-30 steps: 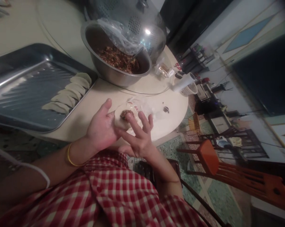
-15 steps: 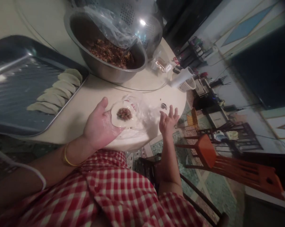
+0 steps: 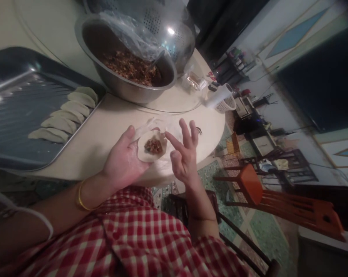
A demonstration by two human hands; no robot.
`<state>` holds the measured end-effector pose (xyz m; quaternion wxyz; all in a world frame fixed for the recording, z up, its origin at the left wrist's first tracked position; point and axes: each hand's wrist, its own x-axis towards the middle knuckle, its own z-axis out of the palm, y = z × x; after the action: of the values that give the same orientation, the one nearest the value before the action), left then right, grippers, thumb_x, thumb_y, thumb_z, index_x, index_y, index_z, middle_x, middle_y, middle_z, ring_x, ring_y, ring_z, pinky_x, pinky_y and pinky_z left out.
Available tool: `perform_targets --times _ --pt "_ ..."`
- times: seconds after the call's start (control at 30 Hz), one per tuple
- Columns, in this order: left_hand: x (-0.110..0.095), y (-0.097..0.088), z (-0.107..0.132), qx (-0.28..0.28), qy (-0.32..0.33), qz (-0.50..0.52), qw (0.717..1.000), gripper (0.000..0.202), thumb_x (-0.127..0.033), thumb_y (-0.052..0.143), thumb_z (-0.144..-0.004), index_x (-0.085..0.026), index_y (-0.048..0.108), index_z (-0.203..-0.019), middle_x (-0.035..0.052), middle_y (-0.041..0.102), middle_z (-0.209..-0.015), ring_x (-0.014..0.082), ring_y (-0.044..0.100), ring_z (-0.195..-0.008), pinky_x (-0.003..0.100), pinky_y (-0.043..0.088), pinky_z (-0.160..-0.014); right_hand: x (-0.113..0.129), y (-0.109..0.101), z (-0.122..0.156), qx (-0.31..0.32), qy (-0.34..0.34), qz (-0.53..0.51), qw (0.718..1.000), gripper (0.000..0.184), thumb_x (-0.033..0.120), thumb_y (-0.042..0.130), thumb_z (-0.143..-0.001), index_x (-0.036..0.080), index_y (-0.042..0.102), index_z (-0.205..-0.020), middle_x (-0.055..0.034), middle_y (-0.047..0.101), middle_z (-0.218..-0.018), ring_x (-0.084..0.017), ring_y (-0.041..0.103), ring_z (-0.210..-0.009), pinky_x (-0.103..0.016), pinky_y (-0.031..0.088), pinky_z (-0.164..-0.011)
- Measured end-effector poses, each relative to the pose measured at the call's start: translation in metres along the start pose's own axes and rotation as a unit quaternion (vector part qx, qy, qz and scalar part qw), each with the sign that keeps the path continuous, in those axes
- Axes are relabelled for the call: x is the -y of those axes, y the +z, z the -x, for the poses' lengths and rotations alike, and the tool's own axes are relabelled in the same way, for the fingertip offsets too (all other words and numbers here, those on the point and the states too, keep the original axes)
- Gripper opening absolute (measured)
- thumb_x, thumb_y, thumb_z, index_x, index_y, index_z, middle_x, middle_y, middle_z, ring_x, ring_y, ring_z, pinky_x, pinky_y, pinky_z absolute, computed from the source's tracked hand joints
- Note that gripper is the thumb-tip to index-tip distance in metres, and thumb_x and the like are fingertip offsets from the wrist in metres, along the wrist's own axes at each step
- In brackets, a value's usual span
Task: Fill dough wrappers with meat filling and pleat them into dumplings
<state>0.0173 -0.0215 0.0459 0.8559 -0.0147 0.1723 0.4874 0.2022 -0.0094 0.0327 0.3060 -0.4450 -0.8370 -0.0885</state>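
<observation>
A round dumpling wrapper (image 3: 143, 151) lies across the fingers of my left hand (image 3: 122, 162), which supports it from below with the thumb raised at its side. In the wrapper's middle sits a mound of brown meat filling (image 3: 153, 146). My right hand (image 3: 184, 156) is at the wrapper's right edge with its fingers spread. Its index fingertip is at the rim; whether it touches, I cannot tell. Underneath is crumpled clear plastic (image 3: 171, 122) on the table. Part of my left fingers is hidden behind the wrapper.
To the left, a dark metal tray (image 3: 49, 157) holds a row of several folded dumplings (image 3: 60, 124). A steel bowl (image 3: 127, 90) of filling stands behind my hands, beside a perforated steel colander (image 3: 178, 34). A white plastic basket (image 3: 227, 104) is near the table's right edge; an orange chair (image 3: 250, 184) stands beyond.
My right hand has moved left from beside the table edge to the wrapper's rim. My left hand still holds the filled wrapper, now tilted slightly. The view has shifted a little.
</observation>
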Motion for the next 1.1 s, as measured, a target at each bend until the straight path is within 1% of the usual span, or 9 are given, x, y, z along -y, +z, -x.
perform_targets --times 0.07,0.17,0.3,0.53,0.67,0.8,0.9,1.0,1.1 --pt "-0.002 -0.008 0.002 0.019 -0.014 0.005 1.000 0.061 -0.048 0.033 -0.101 -0.009 0.041 -0.147 0.0097 0.074 -0.116 0.0245 0.061 -0.124 0.040 0.033 -0.117 -0.012 0.003 -0.007 -0.012 0.037 0.026 0.999 0.046 0.038 0.029 -0.099 0.028 0.067 -0.124 0.0000 0.037 -0.158 -0.027 0.016 -0.153 -0.058 0.023 -0.120" --pt "-0.007 -0.023 0.002 0.061 -0.041 0.000 0.997 0.068 -0.054 0.041 -0.097 -0.010 0.039 -0.149 0.0116 0.072 -0.122 0.0283 0.058 -0.127 0.044 0.037 -0.115 -0.059 -0.002 -0.007 -0.027 0.170 0.096 0.980 0.057 0.038 0.020 -0.102 0.024 0.074 -0.112 -0.0047 0.044 -0.153 -0.030 0.020 -0.152 -0.061 0.028 -0.115" --pt "-0.007 -0.032 -0.004 0.074 -0.058 0.007 0.996 0.065 -0.051 0.044 -0.096 -0.013 0.039 -0.150 0.0098 0.072 -0.122 0.0284 0.056 -0.130 0.044 0.039 -0.114 -0.107 -0.009 0.009 0.048 0.287 0.120 0.949 0.066 0.042 0.015 -0.102 0.024 0.078 -0.101 -0.0071 0.048 -0.151 -0.033 0.028 -0.149 -0.064 0.030 -0.113" --pt "0.008 -0.012 -0.005 -0.008 -0.051 -0.002 0.999 0.060 -0.048 0.047 -0.096 -0.017 0.042 -0.148 0.0080 0.074 -0.118 0.0279 0.057 -0.129 0.050 0.033 -0.117 -0.116 0.008 0.020 0.123 0.297 0.106 0.941 0.060 0.046 0.020 -0.102 0.027 0.077 -0.103 -0.0062 0.045 -0.155 -0.032 0.025 -0.151 -0.069 0.023 -0.115" --pt "0.009 -0.008 -0.003 0.021 -0.054 -0.002 0.998 0.061 -0.048 0.048 -0.096 -0.017 0.041 -0.148 0.0092 0.072 -0.122 0.0278 0.056 -0.130 0.049 0.031 -0.118 -0.117 0.006 0.017 0.104 0.292 0.128 0.942 0.059 0.045 0.020 -0.102 0.027 0.076 -0.104 -0.0057 0.046 -0.154 -0.033 0.025 -0.150 -0.070 0.023 -0.114" --pt "0.008 -0.003 -0.002 -0.016 -0.044 0.007 0.999 0.059 -0.048 0.047 -0.097 -0.016 0.044 -0.147 0.0100 0.072 -0.122 0.0283 0.058 -0.127 0.049 0.032 -0.118 -0.100 0.000 0.012 0.049 0.257 0.155 0.953 0.059 0.045 0.019 -0.101 0.025 0.074 -0.109 -0.0068 0.046 -0.153 -0.035 0.025 -0.150 -0.070 0.026 -0.112" --pt "0.010 0.000 -0.002 -0.059 -0.021 0.013 0.998 0.056 -0.047 0.043 -0.099 -0.012 0.050 -0.142 0.0109 0.073 -0.119 0.0276 0.059 -0.125 0.045 0.033 -0.118 -0.062 -0.003 0.005 -0.001 0.171 0.119 0.978 0.061 0.041 0.015 -0.102 0.022 0.071 -0.117 -0.0074 0.040 -0.156 -0.032 0.021 -0.151 -0.063 0.030 -0.114" --pt "0.011 -0.002 -0.001 -0.014 0.000 0.013 1.000 0.053 -0.045 0.039 -0.100 -0.013 0.051 -0.141 0.0103 0.072 -0.118 0.0248 0.060 -0.123 0.040 0.037 -0.115 -0.014 -0.004 -0.002 0.015 0.037 0.063 0.997 0.057 0.041 0.016 -0.102 0.026 0.066 -0.124 0.0016 0.029 -0.161 -0.027 0.011 -0.155 -0.056 0.025 -0.120" --pt "0.011 -0.005 0.000 0.029 0.014 0.007 0.999 0.052 -0.044 0.034 -0.102 -0.016 0.050 -0.142 0.0081 0.072 -0.119 0.0215 0.062 -0.120 0.035 0.042 -0.111 0.020 -0.001 -0.010 0.069 0.003 0.056 0.996 0.048 0.045 0.028 -0.100 0.029 0.066 -0.124 -0.0004 0.036 -0.159 -0.029 0.012 -0.154 -0.056 0.022 -0.121"
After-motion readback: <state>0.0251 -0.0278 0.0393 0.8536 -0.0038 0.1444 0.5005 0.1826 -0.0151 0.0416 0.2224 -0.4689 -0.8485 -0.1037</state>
